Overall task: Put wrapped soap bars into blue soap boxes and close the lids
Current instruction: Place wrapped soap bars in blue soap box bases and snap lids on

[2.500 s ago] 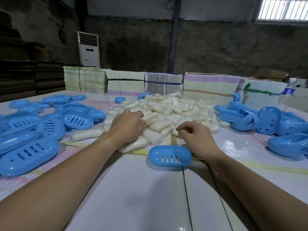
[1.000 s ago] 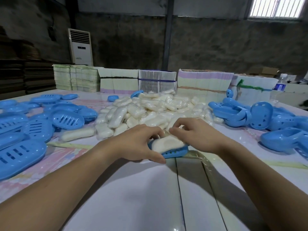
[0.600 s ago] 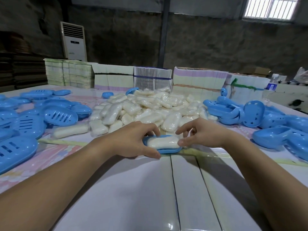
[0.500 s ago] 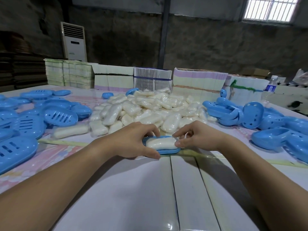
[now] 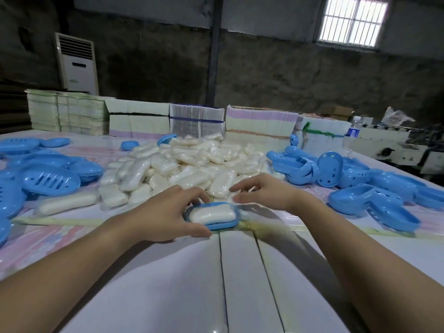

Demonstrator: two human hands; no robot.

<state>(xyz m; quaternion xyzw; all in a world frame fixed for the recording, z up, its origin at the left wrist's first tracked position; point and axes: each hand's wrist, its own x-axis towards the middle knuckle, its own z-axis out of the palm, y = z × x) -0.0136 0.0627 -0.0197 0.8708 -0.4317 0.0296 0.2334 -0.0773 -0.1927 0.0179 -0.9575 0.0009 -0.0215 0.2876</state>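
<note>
At the near middle of the white desk (image 5: pixel 168 284) sits an open blue soap box (image 5: pixel 217 225), oval, no lid on it. A wrapped soap bar (image 5: pixel 211 213) lies flat inside, white, rounded, in clear film, filling most of the tray. Left hand (image 5: pixel 165 213) curls round the box's left end, thumb along the near rim, fingers over the far rim, holding it. Right hand (image 5: pixel 266 192) is just right of and slightly beyond the box, fingers loosely spread and extended, holding nothing; fingertips near the box's far right edge, cannot tell if they touch it. Both bare forearms run in from the near corners.

Behind the hands, a big pile of wrapped soap bars (image 5: pixel 182 164) across the middle of the desk, one stray bar (image 5: pixel 68 203) lying apart at the left. Left side: slotted blue lids (image 5: pixel 48 180) scattered and overlapping. Right side: heap of blue box halves (image 5: pixel 348 179), some nested, some on edge.

Far edge of desk: stacks of flat cartons (image 5: pixel 139 121) in a row. Beyond, a white standing air conditioner (image 5: pixel 77 63) at the far left, a dark pillar (image 5: pixel 213 51), a barred window (image 5: pixel 352 21) at the upper right.
</note>
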